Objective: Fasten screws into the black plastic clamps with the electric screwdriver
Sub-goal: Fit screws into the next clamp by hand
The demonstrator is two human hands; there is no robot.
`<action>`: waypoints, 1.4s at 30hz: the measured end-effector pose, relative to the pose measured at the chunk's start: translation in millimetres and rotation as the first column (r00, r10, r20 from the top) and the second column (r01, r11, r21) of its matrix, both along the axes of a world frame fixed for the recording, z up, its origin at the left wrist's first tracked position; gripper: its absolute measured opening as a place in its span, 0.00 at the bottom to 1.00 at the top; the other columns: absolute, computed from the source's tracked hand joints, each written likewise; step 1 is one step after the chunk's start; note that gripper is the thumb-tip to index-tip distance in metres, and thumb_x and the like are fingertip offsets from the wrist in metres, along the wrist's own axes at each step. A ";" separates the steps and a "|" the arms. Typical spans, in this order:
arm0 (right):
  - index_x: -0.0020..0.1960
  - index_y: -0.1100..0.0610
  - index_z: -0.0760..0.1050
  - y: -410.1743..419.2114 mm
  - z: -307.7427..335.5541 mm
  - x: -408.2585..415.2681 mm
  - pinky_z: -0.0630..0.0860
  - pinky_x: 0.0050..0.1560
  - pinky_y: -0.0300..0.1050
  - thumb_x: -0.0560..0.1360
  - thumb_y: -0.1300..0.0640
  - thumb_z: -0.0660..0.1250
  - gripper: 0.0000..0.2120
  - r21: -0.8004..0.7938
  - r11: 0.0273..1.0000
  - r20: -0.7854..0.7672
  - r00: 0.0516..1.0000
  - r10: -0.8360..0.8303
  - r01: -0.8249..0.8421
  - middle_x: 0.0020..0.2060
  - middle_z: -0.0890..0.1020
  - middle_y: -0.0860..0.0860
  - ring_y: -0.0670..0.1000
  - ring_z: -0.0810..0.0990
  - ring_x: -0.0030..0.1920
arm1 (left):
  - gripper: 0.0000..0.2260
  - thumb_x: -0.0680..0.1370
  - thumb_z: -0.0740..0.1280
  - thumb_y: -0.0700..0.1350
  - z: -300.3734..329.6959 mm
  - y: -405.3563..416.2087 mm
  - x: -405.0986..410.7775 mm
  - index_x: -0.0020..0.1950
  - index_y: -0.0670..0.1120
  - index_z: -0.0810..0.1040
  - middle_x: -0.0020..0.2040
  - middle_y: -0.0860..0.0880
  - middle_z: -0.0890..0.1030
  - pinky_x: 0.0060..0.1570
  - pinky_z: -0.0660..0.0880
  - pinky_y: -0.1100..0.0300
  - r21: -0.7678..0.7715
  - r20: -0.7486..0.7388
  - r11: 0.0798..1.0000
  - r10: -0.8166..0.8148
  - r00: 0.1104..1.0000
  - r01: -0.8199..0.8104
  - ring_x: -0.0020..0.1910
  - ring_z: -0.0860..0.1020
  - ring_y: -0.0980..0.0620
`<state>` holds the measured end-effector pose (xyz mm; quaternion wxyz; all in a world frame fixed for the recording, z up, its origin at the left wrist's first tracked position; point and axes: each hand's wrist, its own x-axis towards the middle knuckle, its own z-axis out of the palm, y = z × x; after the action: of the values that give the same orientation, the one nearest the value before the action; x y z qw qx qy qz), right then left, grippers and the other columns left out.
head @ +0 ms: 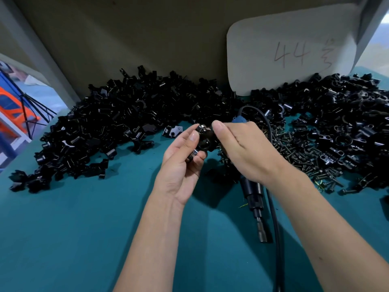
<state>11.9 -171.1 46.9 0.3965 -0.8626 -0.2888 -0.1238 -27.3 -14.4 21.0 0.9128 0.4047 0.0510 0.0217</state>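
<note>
Together, 2 hands' fingers pinch 1 black clamp (202,137): left hand (181,163), right hand (242,148); 1 electric screwdriver (253,199) lies beside

The right hand (245,150) covers the middle of the electric screwdriver (253,199) at frame centre, the clamp (203,140) is mostly hidden between both hands' fingers, and the clamp pile (357,123) runs off the right edge.

Both the left hand (182,163) and right hand (245,151) gripped one black clamp (203,142) above the teal tabletop (73,228); the electric screwdriver (255,209) lay beneath.
</note>
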 end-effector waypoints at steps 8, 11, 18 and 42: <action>0.29 0.55 0.59 4.6 0.1 -0.3 0.60 0.30 0.49 0.84 0.41 0.57 0.30 -0.093 0.991 -0.014 0.995 -0.096 0.094 0.21 0.63 0.48 0.50 0.62 0.24 | 0.06 0.71 0.74 0.43 -2.7 -0.9 -2.8 0.46 0.46 0.89 0.45 0.48 0.85 0.27 0.74 0.72 -0.080 -0.054 0.997 0.008 0.999 -0.012 0.29 0.76 0.58; 0.29 0.53 0.61 1.8 0.4 -0.9 0.60 0.30 0.46 0.81 0.32 0.55 0.31 -0.023 0.993 -0.058 0.991 -0.118 0.117 0.21 0.66 0.47 0.49 0.65 0.25 | 0.05 0.72 0.74 0.43 -0.3 -1.7 -0.1 0.45 0.47 0.89 0.43 0.49 0.85 0.28 0.73 0.73 -0.105 -0.042 0.994 0.010 0.999 -0.015 0.29 0.76 0.58; 0.49 0.56 0.75 4.7 -0.8 0.3 0.66 0.33 0.38 0.81 0.46 0.68 0.13 -0.019 0.997 -0.111 0.991 0.073 -0.076 0.30 0.76 0.47 0.46 0.73 0.31 | 0.03 0.72 0.74 0.42 -1.7 -3.9 1.8 0.43 0.47 0.89 0.40 0.48 0.83 0.29 0.74 0.70 -0.124 -0.031 0.990 0.060 0.998 -0.064 0.31 0.78 0.57; 0.53 0.56 0.58 -10.4 -14.2 8.1 0.58 0.27 0.45 0.68 0.28 0.74 0.38 -0.520 0.682 -0.083 0.764 -0.640 0.515 0.34 0.64 0.49 0.57 0.69 0.35 | 0.12 0.81 0.61 0.52 2.3 1.3 5.3 0.41 0.49 0.67 0.31 0.53 0.61 0.17 0.54 0.67 -0.213 -0.125 0.972 -0.129 0.984 0.101 0.23 0.58 0.59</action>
<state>20.0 -181.5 32.6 0.1504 -0.9864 0.0342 -0.0568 -22.0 -13.0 23.3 0.9438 0.3107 0.0924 -0.0648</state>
